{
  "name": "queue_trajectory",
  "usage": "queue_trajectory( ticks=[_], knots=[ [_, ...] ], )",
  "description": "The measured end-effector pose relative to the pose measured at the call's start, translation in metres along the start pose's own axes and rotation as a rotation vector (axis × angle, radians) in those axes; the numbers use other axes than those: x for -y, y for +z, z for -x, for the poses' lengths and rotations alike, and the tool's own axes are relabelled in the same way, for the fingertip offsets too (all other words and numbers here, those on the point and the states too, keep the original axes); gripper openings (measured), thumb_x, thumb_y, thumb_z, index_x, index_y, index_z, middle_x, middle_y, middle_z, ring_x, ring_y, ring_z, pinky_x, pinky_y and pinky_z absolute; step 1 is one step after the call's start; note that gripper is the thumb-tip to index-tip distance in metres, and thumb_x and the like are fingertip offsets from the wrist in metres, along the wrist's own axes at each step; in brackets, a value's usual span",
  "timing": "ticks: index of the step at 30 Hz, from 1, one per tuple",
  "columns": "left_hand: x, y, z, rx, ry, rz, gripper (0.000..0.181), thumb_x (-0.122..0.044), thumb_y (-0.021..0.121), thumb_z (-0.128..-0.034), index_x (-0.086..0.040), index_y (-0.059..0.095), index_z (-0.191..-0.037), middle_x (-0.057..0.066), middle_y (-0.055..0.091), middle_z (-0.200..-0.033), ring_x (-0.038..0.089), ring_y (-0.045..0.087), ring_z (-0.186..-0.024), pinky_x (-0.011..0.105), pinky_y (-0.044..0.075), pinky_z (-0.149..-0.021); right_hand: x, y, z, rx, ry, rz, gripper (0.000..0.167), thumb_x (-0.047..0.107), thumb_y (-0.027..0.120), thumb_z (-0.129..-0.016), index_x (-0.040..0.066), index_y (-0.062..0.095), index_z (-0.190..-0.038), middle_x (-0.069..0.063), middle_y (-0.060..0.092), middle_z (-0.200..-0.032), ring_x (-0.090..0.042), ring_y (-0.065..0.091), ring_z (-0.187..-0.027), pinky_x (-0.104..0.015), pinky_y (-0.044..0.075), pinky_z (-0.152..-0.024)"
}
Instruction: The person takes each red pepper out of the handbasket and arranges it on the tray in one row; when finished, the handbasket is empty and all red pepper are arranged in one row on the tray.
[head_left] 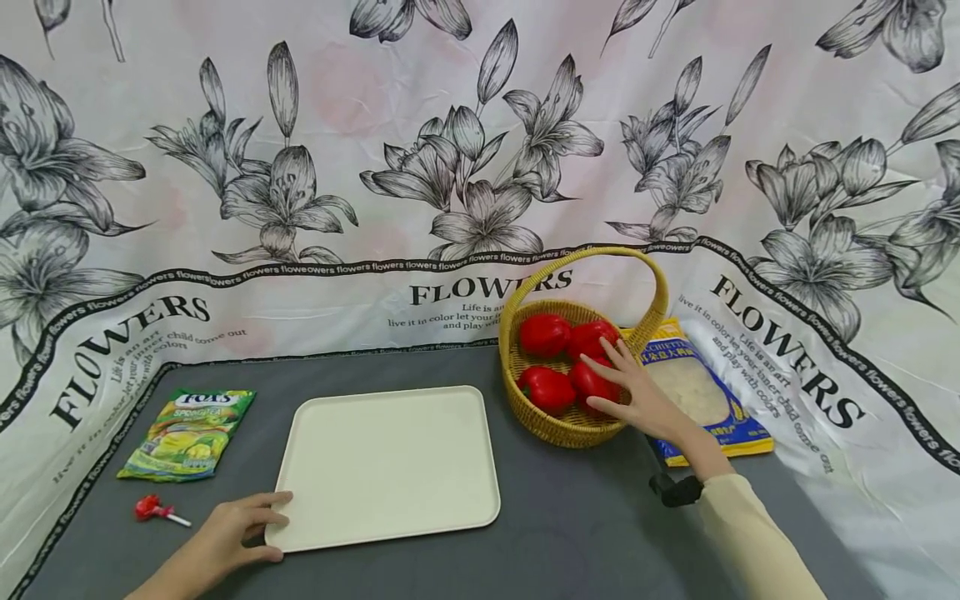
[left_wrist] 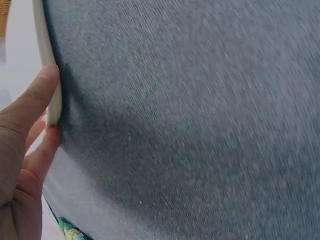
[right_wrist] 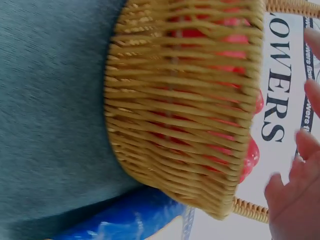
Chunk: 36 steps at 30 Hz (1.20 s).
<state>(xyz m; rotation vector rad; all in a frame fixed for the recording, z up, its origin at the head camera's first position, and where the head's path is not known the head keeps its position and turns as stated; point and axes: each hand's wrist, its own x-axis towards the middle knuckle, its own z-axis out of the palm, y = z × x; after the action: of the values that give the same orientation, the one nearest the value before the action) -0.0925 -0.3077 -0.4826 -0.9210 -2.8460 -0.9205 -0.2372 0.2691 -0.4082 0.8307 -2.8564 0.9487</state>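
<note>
A cream rectangular tray (head_left: 386, 467) lies on the grey tabletop. My left hand (head_left: 232, 533) holds its near left corner, thumb (left_wrist: 47, 75) and fingertips (left_wrist: 50, 135) against the rim in the left wrist view. Several glossy red bell peppers (head_left: 546, 389) sit inside a yellow wicker basket (head_left: 558, 429) with a tall handle (head_left: 592, 252). Over the basket's right side, my right hand (head_left: 637, 392) reaches in with fingers spread above the peppers. It grips nothing. From the right wrist view, the basket (right_wrist: 185, 100) stands beside the hand (right_wrist: 295, 195), peppers showing through the weave.
Right of the basket lies a blue and yellow pasta packet (head_left: 693, 387), partly behind my forearm. At the left are a green Fox's candy bag (head_left: 187, 435) and a red lollipop (head_left: 161, 510). A flower-printed cloth (head_left: 322, 325) hangs behind the table.
</note>
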Motion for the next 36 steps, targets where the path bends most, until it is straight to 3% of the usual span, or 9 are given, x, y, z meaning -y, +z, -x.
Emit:
queue_trajectory(
  ticks=[6,9,11,14,22,24,27,31,36],
  knots=[
    [-0.005,-0.008,-0.005,0.098,-0.125,0.046,0.020,-0.026,0.083,-0.0683,-0.013,0.070,-0.076,0.021,0.068,-0.101,0.014,0.068,-0.086,0.023,0.054,-0.065,0.002,-0.012,-0.020,0.092,-0.064,0.000,0.058,0.027,0.074,-0.084,0.009,0.055,-0.135,-0.020,0.037,-0.148,-0.043,0.033,-0.134,-0.056,0.038,-0.097],
    [-0.008,-0.010,-0.009,0.100,-0.166,0.047,0.022,-0.026,0.084,-0.0663,-0.011,0.070,-0.075,0.013,0.070,-0.094,0.013,0.067,-0.082,0.024,0.053,-0.065,0.002,-0.016,-0.031,0.131,-0.088,-0.004,0.055,0.022,0.078,-0.080,0.007,0.059,-0.129,-0.018,0.045,-0.142,-0.024,0.061,-0.094,-0.033,0.047,-0.072],
    [-0.008,-0.010,-0.010,0.092,-0.183,0.050,0.023,-0.026,0.085,-0.0639,-0.012,0.069,-0.074,0.006,0.071,-0.088,0.009,0.066,-0.078,0.024,0.053,-0.063,0.001,-0.017,-0.039,0.172,-0.089,-0.028,0.054,0.019,0.078,-0.079,0.006,0.060,-0.128,-0.018,0.048,-0.140,-0.011,0.049,-0.060,-0.026,0.037,-0.055],
    [-0.008,-0.010,-0.011,0.070,-0.192,0.049,0.025,-0.025,0.088,-0.0592,-0.013,0.068,-0.070,-0.001,0.070,-0.079,0.004,0.064,-0.072,0.024,0.051,-0.059,0.002,-0.016,-0.052,0.234,-0.089,-0.046,0.054,0.015,0.079,-0.078,0.005,0.060,-0.128,-0.018,0.051,-0.137,-0.004,0.025,-0.049,-0.023,0.027,-0.049],
    [-0.006,-0.014,-0.016,0.093,-0.204,0.039,0.028,-0.022,0.090,-0.0534,-0.013,0.067,-0.066,0.000,0.071,-0.076,0.001,0.060,-0.066,0.023,0.046,-0.054,0.013,-0.006,-0.078,0.341,-0.154,0.047,0.059,0.016,0.082,-0.075,0.004,0.060,-0.128,-0.013,0.063,-0.124,-0.010,0.039,-0.050,-0.023,0.039,-0.053],
    [-0.005,-0.016,-0.017,0.104,-0.208,0.043,0.028,-0.021,0.091,-0.0534,-0.013,0.067,-0.065,-0.001,0.071,-0.075,0.001,0.060,-0.066,0.023,0.045,-0.054,0.018,-0.003,-0.083,0.371,-0.178,0.071,0.059,0.016,0.083,-0.074,0.003,0.060,-0.128,-0.014,0.063,-0.123,-0.016,0.048,-0.057,-0.027,0.046,-0.058],
    [-0.006,-0.015,-0.018,0.104,-0.215,0.053,0.028,-0.021,0.091,-0.0531,-0.013,0.066,-0.065,-0.002,0.071,-0.075,0.000,0.060,-0.066,0.022,0.045,-0.054,0.026,0.003,-0.088,0.399,-0.189,0.108,0.060,0.017,0.082,-0.075,0.003,0.060,-0.128,-0.014,0.062,-0.124,-0.026,0.062,-0.087,-0.036,0.052,-0.077],
    [-0.007,-0.014,-0.018,0.090,-0.211,0.059,0.028,-0.021,0.091,-0.0524,-0.014,0.066,-0.064,-0.002,0.071,-0.074,0.000,0.061,-0.067,0.022,0.044,-0.053,0.032,0.010,-0.091,0.413,-0.174,0.166,0.060,0.019,0.083,-0.074,0.004,0.060,-0.128,-0.015,0.061,-0.126,-0.032,0.054,-0.117,-0.042,0.046,-0.094],
    [-0.006,-0.012,-0.017,0.078,-0.213,0.050,0.028,-0.019,0.091,-0.0514,-0.013,0.066,-0.063,-0.001,0.071,-0.074,0.000,0.059,-0.065,0.022,0.043,-0.052,0.036,0.016,-0.096,0.448,-0.189,0.239,0.063,0.020,0.085,-0.072,0.002,0.061,-0.127,-0.018,0.059,-0.123,-0.033,0.053,-0.116,-0.040,0.047,-0.093]
  ],
)
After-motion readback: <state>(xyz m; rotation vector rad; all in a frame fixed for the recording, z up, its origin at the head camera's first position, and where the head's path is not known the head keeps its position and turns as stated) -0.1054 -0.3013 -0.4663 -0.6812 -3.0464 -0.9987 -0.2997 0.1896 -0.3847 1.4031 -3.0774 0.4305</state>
